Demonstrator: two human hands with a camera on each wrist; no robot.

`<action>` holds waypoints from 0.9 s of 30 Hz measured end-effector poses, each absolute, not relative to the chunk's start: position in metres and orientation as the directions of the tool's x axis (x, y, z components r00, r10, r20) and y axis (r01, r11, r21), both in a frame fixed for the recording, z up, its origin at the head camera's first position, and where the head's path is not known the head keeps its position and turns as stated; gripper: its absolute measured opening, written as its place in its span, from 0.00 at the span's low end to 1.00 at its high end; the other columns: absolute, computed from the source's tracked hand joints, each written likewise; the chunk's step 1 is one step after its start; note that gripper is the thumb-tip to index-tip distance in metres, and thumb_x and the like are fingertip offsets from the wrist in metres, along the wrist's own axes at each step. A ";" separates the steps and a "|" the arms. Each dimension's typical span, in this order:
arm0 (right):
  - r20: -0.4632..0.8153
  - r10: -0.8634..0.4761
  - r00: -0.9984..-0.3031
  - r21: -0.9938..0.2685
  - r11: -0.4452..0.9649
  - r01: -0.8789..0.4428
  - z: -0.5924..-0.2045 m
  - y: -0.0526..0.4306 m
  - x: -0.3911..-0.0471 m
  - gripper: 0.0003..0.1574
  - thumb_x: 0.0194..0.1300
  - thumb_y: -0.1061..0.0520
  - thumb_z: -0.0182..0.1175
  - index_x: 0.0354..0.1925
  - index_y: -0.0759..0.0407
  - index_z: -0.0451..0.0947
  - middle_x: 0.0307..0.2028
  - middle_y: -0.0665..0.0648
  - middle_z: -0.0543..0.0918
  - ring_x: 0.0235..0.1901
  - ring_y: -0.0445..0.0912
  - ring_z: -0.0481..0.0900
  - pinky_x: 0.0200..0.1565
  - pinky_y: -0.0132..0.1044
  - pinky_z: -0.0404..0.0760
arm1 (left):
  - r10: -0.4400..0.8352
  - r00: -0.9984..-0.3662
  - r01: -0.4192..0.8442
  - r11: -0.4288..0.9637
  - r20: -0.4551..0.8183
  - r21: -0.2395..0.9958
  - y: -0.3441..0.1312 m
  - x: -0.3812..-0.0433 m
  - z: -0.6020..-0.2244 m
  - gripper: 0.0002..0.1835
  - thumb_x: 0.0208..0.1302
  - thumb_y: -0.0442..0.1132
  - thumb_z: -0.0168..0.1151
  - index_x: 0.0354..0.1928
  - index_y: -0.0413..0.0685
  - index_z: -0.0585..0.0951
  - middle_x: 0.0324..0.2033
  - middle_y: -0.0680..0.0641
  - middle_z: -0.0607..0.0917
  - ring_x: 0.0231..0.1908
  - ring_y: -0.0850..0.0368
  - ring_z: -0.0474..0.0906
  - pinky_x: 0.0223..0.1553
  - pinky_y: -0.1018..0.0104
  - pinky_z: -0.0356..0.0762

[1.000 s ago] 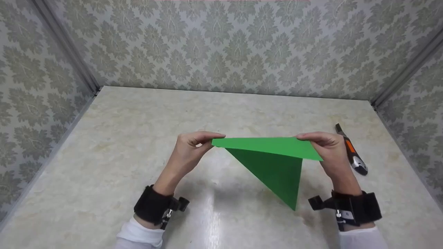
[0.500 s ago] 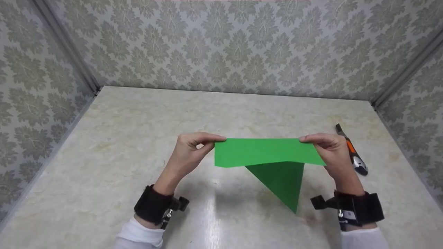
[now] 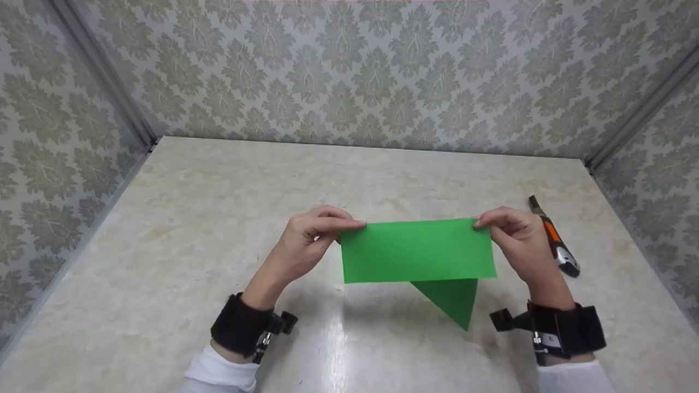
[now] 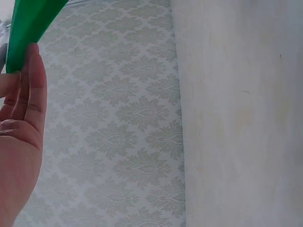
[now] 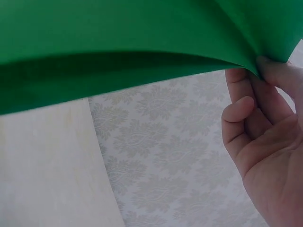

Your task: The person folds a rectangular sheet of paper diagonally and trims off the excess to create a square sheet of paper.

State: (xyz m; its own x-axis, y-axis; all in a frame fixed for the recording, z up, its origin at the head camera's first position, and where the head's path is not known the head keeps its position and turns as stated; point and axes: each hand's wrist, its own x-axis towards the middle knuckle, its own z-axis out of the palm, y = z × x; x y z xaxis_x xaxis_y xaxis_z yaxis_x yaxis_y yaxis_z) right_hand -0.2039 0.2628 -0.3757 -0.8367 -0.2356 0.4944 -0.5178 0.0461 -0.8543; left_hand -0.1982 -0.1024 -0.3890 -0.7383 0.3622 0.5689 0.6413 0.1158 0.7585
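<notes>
A folded sheet of green paper (image 3: 418, 251) is held up over the table between both hands. Its front panel faces the head camera as a wide rectangle, and a darker pointed flap (image 3: 453, 300) hangs below the lower edge on the right. My left hand (image 3: 306, 240) pinches the upper left corner between thumb and fingers. At the upper right corner, my right hand (image 3: 516, 240) pinches the paper the same way. In the right wrist view the green paper (image 5: 118, 33) bows open between its layers, with the thumb pressed on its edge.
A utility knife (image 3: 554, 237) with an orange and grey handle lies on the table (image 3: 164, 245) just right of my right hand. Patterned panels (image 3: 344, 71) wall the table at the back and on both sides.
The green paper's front panel has tipped down to face the camera, covering more of the hanging flap. My left hand has shifted slightly right along the top edge. The knife has not moved.
</notes>
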 end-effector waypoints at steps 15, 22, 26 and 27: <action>0.527 -0.264 -0.808 -0.811 0.127 -0.571 -0.371 0.257 -0.197 0.14 0.65 0.80 0.52 0.34 0.71 0.82 0.34 0.45 0.90 0.35 0.34 0.87 0.38 0.23 0.82 | 0.317 -0.776 0.625 0.270 0.545 0.733 -0.102 -0.197 -0.388 0.17 0.62 0.24 0.62 0.45 0.54 0.87 0.41 0.54 0.91 0.38 0.64 0.83 0.35 0.70 0.72; 0.552 -0.295 -0.780 -0.805 0.057 -0.591 -0.370 0.258 -0.197 0.17 0.65 0.82 0.50 0.34 0.71 0.83 0.34 0.45 0.90 0.37 0.35 0.87 0.41 0.23 0.81 | 0.339 -0.790 0.591 0.195 0.511 0.783 -0.104 -0.196 -0.388 0.15 0.65 0.20 0.54 0.40 0.46 0.85 0.40 0.46 0.91 0.42 0.60 0.87 0.44 0.69 0.81; 0.546 -0.315 -0.776 -0.808 0.048 -0.587 -0.370 0.259 -0.198 0.19 0.65 0.81 0.49 0.33 0.68 0.83 0.34 0.44 0.89 0.37 0.34 0.86 0.40 0.23 0.81 | 0.376 -0.811 0.528 0.142 0.448 0.837 -0.108 -0.195 -0.386 0.19 0.66 0.20 0.48 0.37 0.45 0.88 0.42 0.44 0.90 0.50 0.60 0.85 0.50 0.69 0.80; 0.545 -0.321 -0.775 -0.808 0.044 -0.587 -0.370 0.259 -0.198 0.19 0.65 0.82 0.48 0.33 0.68 0.83 0.35 0.44 0.89 0.38 0.34 0.86 0.41 0.23 0.81 | 0.383 -0.819 0.508 0.135 0.428 0.850 -0.108 -0.194 -0.385 0.21 0.66 0.21 0.47 0.37 0.45 0.88 0.43 0.44 0.90 0.51 0.60 0.84 0.51 0.70 0.79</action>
State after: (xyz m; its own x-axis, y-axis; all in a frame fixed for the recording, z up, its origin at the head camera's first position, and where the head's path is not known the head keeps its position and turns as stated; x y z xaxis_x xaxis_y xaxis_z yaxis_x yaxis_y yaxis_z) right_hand -0.1985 0.2587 -0.3705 -0.7746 -0.3211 0.5449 -0.5869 0.0437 -0.8085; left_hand -0.1943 -0.1084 -0.3850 -0.8185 0.3829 0.4283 0.5083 0.1355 0.8504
